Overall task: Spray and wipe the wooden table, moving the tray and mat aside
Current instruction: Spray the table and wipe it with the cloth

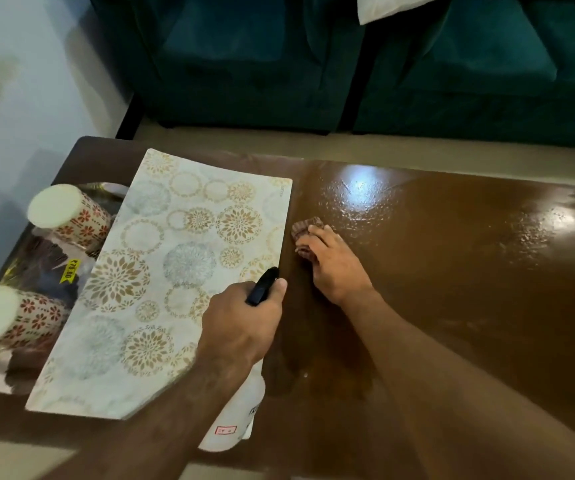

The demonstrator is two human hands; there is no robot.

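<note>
The dark brown wooden table (452, 271) fills the lower view, and its right part glistens wet. A pale mat (175, 271) with gold and grey flower circles lies on the left half, overlapping a shiny tray (40, 271). My left hand (244, 323) grips a white spray bottle (236, 420) by its black trigger head, at the mat's right edge. My right hand (334, 265) presses a small crumpled brown cloth (305, 227) onto the table just right of the mat.
Two upturned patterned cups (71, 213) (5, 317) stand on the tray at the far left. A teal sofa (348, 64) runs behind the table, with a strip of beige floor (417, 150) between them. A pale wall is at the left.
</note>
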